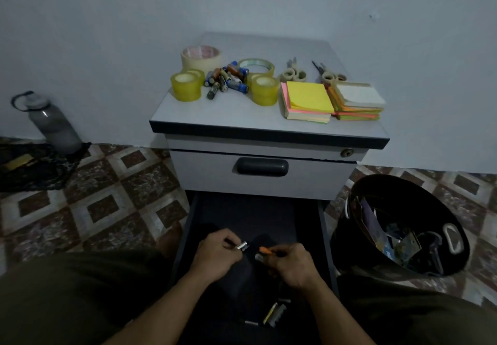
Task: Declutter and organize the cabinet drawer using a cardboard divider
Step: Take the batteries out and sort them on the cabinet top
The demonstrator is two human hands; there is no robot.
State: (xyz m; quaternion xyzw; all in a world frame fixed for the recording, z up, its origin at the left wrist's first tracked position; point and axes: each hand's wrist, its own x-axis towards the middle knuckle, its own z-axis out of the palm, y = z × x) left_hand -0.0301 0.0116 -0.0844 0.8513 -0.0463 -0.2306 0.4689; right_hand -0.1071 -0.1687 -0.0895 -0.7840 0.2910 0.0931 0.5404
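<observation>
Nearest to me, low in the open drawer (193, 226), some small metal pieces (274, 313) lie loose on the dark bottom; I cannot tell what they are. Above them my left hand (215, 254) pinches a small silver item (241, 245), and my right hand (291, 265) pinches an orange item (265, 250), both fingertips closed on them; I hold them up over the drawer to see them, I think, before I sort them. At my right stands the bin (349, 237) with scraps, near enough for throwing away. On the cabinet (242, 108) top wait tape rolls (187, 86), batteries (228, 78), scissors (294, 72) and notes (308, 97), grouped by kind, probably for putting back later; I see no cardboard divider anywhere.
</observation>
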